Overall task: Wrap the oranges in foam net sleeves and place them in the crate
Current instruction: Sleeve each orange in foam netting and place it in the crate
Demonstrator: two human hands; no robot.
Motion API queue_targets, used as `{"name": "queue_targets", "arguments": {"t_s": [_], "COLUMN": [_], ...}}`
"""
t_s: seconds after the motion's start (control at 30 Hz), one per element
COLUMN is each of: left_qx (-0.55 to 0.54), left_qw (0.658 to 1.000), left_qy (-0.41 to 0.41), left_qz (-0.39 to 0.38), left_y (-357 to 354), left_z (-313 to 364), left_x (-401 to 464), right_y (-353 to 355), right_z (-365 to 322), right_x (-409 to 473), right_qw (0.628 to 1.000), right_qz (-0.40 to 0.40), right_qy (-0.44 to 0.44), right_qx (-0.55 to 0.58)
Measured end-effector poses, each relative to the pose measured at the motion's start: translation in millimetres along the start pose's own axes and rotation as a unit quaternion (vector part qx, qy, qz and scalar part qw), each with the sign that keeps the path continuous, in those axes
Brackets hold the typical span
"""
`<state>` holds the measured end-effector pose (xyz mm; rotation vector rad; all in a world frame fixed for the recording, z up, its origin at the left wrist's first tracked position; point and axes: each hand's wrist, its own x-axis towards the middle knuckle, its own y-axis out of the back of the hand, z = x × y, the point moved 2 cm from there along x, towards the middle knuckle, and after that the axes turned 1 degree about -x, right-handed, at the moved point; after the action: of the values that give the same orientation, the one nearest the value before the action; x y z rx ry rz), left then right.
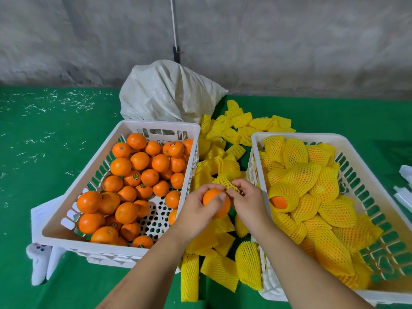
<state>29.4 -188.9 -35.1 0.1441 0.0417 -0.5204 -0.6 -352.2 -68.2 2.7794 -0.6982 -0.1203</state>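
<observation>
Orange oranges (133,188) fill a white slotted crate (160,127); yellow mesh-patterned foam net sleeves (225,130) lie on the green counter (44,134).

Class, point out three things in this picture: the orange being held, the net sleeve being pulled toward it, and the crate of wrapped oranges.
orange (215,198), head view, bare peel between the fingers
net sleeve (223,182), head view, stretched mesh above the orange
crate (296,136), head view, far white rim

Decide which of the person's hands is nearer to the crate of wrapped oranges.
Right. The right hand, pinching a foam sleeve, sits beside the wrapped-orange crate; the left hand, holding an orange, sits beside the other crate.
</observation>
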Motion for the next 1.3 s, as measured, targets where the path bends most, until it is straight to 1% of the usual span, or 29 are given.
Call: {"name": "queue_targets", "arguments": {"t_s": [0.03,0.07,0.1,0.13,0.23,0.33,0.37,0.43,0.53,0.63,0.73,0.8,0.9,0.97,1.07,1.1,1.17,1.23,1.3], "left_qx": [0.105,0.227,0.318,0.368,0.404,0.49,0.498,0.477,0.418,0.351,0.279,0.296,0.345,0.35,0.345,0.336,0.302,0.268,0.221], "left_qw": [0.992,0.965,0.931,0.909,0.9,0.853,0.847,0.859,0.89,0.918,0.942,0.94,0.926,0.924,0.925,0.928,0.94,0.951,0.965], "left_qy": [-0.063,-0.126,-0.174,-0.193,-0.163,-0.18,-0.186,-0.183,-0.179,-0.182,-0.174,-0.163,-0.15,-0.152,-0.16,-0.157,-0.141,-0.117,-0.079], "left_qz": [0.019,0.031,0.034,0.027,0.012,0.012,0.019,0.033,0.034,0.042,0.062,0.041,-0.013,-0.02,0.021,0.041,0.076,0.1,0.116], "left_y": [3,6,8,11,12,7,6,7,11,14,18,18,19,20,19,19,20,23,24], "left_z": [3,5,7,8,-4,-17,-18,-19,-21,-14,-9,-10,-14,-16,-16,-15,-13,-12,-11], "left_x": [1,2,4,5,7,8,8,11,12,12,13,12,11,10,11,11,13,16,17], "right_y": [0,0,0,1,-1,-3,-4,-5,-2,0,-4,-5,-4,-4,-1,0,0,-4,-8], "right_z": [-1,-1,-2,-3,-7,-11,-11,-9,-9,-11,-14,-14,-12,-12,-13,-15,-20,-20,-19], "right_x": [-1,-2,-3,-4,-8,-15,-16,-17,-14,-15,-19,-20,-17,-16,-17,-18,-22,-28,-30], "right_qw": [1.0,1.0,1.0,0.999,0.998,0.985,0.979,0.973,0.975,0.971,0.963,0.962,0.959,0.957,0.957,0.955,0.939,0.927,0.944], "right_qz": [-0.003,-0.007,-0.011,-0.013,-0.024,-0.013,-0.013,-0.011,0.001,0.014,-0.019,-0.026,-0.001,0.006,0.039,0.051,0.058,0.03,-0.017], "right_qy": [0.005,0.015,0.024,0.031,0.045,0.119,0.135,0.147,0.134,0.158,0.191,0.19,0.192,0.203,0.212,0.225,0.282,0.322,0.279], "right_qx": [0.006,-0.001,-0.013,-0.025,-0.047,-0.127,-0.151,-0.178,-0.176,-0.178,-0.187,-0.193,-0.207,-0.206,-0.193,-0.187,-0.188,-0.191,-0.173]}}
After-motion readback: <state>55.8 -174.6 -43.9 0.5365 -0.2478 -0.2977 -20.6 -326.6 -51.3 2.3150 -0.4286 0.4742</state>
